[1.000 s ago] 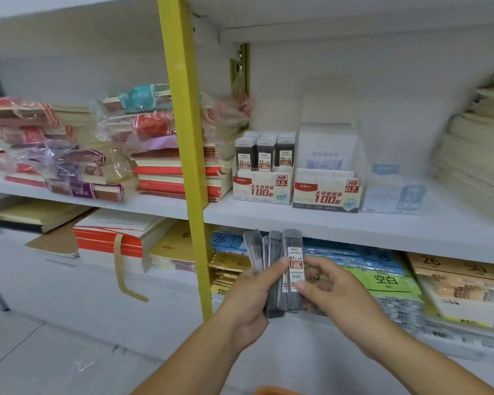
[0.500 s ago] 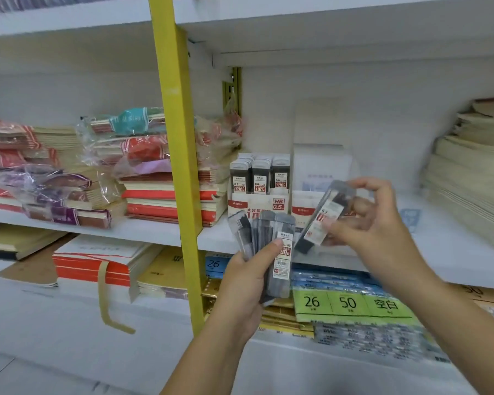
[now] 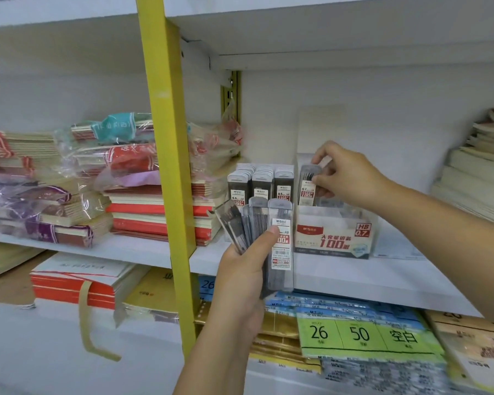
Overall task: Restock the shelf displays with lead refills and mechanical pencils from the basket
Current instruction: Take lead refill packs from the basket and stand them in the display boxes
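My left hand [image 3: 241, 277] grips a fanned bunch of grey lead refill cases [image 3: 278, 243] in front of the middle shelf. My right hand [image 3: 345, 175] pinches a single lead refill case [image 3: 307, 185] upright, its lower end inside the HB 0.7 display box [image 3: 334, 235]. To the left of that box stands the 0.5 display box, filled with rows of upright refill cases [image 3: 261, 181]; my left hand's bunch hides its front. No basket or mechanical pencils are in view.
A yellow upright post [image 3: 169, 166] divides the shelving. Wrapped notebook stacks [image 3: 111, 178] lie left of the boxes, a paper stack [image 3: 479, 172] at far right. The white shelf edge [image 3: 382, 286] runs below the boxes. Label sheets [image 3: 362, 334] fill the lower shelf.
My right hand took one case from the bunch, carried it up and right, and lowered it into the 0.7 box. My left hand rose slightly with the remaining cases.
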A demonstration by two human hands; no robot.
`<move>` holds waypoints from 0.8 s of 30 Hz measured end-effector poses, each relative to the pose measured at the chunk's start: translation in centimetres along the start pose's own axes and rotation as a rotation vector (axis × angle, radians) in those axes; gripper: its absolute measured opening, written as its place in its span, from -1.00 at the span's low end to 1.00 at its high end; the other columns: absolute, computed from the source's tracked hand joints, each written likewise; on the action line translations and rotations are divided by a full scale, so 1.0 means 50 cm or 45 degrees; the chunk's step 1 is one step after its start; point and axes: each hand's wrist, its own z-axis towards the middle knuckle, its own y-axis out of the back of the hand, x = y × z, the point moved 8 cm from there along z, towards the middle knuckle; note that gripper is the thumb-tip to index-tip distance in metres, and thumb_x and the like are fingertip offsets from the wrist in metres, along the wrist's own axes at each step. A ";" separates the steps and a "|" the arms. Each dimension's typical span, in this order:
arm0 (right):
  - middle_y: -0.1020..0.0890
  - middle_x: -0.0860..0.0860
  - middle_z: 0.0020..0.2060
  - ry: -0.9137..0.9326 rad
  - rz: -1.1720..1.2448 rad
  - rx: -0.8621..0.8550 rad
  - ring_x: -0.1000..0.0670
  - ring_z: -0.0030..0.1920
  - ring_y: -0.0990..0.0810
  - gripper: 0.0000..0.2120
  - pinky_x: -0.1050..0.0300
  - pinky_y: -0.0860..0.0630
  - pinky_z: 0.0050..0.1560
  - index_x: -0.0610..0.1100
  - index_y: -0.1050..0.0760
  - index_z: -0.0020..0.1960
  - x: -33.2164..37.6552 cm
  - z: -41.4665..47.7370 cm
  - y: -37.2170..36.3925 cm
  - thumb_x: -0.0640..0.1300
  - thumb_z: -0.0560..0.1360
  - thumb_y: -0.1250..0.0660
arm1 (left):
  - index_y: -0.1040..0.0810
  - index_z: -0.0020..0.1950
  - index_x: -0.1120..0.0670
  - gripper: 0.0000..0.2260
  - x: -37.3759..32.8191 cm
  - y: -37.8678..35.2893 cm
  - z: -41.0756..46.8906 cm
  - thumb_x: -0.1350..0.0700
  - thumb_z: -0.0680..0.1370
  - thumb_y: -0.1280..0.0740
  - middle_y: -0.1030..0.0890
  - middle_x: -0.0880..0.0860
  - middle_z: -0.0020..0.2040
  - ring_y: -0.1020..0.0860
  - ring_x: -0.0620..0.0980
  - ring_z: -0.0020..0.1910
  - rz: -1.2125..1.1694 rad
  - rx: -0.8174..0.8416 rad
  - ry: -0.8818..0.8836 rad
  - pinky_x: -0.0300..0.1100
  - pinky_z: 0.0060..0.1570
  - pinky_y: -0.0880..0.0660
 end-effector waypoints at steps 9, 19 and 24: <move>-0.51 0.05 -0.05 0.164 -0.439 -0.214 0.09 -0.17 -0.44 -0.68 0.28 -0.33 -0.12 -0.03 -0.49 0.31 0.034 -0.022 0.028 -0.11 0.56 -0.32 | -0.69 0.12 0.00 -0.79 -0.004 0.004 -0.003 0.05 0.49 -0.46 -0.75 0.10 0.00 -0.73 0.08 -0.07 0.008 0.020 0.041 -0.13 -0.31 -0.64; -0.67 0.07 -0.14 0.050 0.634 0.117 0.14 -0.24 -0.61 -0.74 0.33 -0.51 -0.27 0.09 -0.58 0.13 0.075 -0.204 -0.051 -0.13 0.48 -0.42 | -0.73 0.07 -0.02 -0.70 0.007 -0.027 -0.030 -0.04 0.37 -0.50 -0.74 0.12 0.02 -0.72 0.05 -0.09 0.056 0.143 0.075 -0.14 -0.25 -0.63; -0.71 0.06 -0.19 -0.030 0.809 -0.007 0.05 -0.20 -0.68 -0.79 0.21 -0.58 -0.28 0.07 -0.59 0.00 0.049 -0.201 -0.023 -0.23 0.49 -0.42 | -0.74 0.03 -0.03 -0.70 0.008 -0.024 -0.039 -0.10 0.36 -0.50 -0.73 0.09 -0.02 -0.62 -0.01 -0.20 0.077 0.187 0.060 -0.20 -0.30 -0.52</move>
